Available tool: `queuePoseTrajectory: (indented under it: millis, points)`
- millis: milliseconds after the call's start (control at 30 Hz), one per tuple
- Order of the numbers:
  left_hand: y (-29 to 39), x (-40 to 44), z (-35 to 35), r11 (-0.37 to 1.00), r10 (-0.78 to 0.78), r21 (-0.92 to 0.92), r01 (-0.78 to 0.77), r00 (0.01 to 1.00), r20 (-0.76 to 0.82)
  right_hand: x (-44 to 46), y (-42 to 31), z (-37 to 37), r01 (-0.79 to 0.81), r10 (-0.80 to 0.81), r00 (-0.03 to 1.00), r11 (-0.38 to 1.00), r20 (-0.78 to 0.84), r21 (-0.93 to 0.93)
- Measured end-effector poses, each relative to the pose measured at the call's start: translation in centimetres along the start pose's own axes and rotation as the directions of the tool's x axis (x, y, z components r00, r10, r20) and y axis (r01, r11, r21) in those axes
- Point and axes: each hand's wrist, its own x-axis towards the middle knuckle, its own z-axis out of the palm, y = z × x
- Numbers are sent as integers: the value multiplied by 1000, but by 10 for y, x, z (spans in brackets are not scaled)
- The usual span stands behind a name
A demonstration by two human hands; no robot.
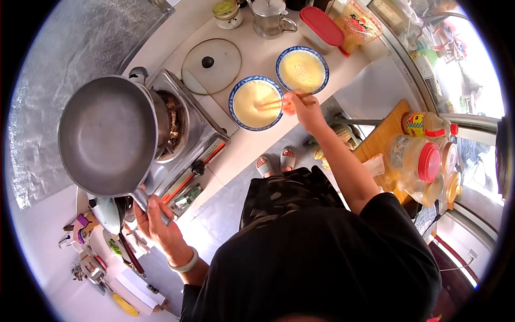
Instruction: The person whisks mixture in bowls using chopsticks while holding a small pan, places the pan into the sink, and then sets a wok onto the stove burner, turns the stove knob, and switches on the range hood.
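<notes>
My left hand is wrapped round the handle of a grey frying pan. The pan is tilted, its bare inside facing me, and it is off to the left of the gas burner. Chopsticks are gripped in my right hand, slightly blurred. Their tips dip into pale yellow liquid in a blue-rimmed bowl. Just beyond, to the right, stands a second blue-rimmed bowl of similar yellow liquid with bubbles on top.
A glass lid with a black knob lies beside the stove. Along the back stand a jar, a metal pot and a red-lidded box. Large plastic jars crowd a wooden shelf at right. Knives and utensils hang at lower left.
</notes>
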Motion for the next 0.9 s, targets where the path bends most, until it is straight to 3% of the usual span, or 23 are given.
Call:
queuePoseTrajectory:
  millis: [133, 167, 267, 400, 533, 700, 800, 900]
  points:
    - [1, 0, -6, 1000, 8, -18, -8, 1000, -14, -7, -5, -32, 149, -151, 987, 988, -49, -36]
    - [3, -1, -6, 1000, 21, -14, -21, 1000, -13, 2, -4, -31, 186, -193, 972, 981, -131, -62]
    - [6, -2, -5, 1000, 21, 1, -21, 998, -52, 12, -3, 0, 66, -55, 994, 990, -94, 124]
    - [-1, 0, -17, 999, 30, -16, -30, 999, -28, -7, 7, -12, -17, 17, 1000, 1000, -6, 27]
    - [-8, 0, -26, 998, 26, -50, -25, 1000, 15, 13, -3, -29, 115, -102, 978, 991, -181, 63]
    - [-11, 2, -27, 999, 21, -40, -21, 1000, 7, 2, 10, 2, -60, 68, 997, 985, -46, 163]
    - [-14, 2, -30, 999, 16, -43, -15, 1000, 19, -7, 4, -37, -35, 38, 995, 999, -90, 29]
    - [-17, 3, -28, 999, -5, -44, 6, 1000, 24, 14, -2, -31, 72, -57, 977, 995, -205, 71]
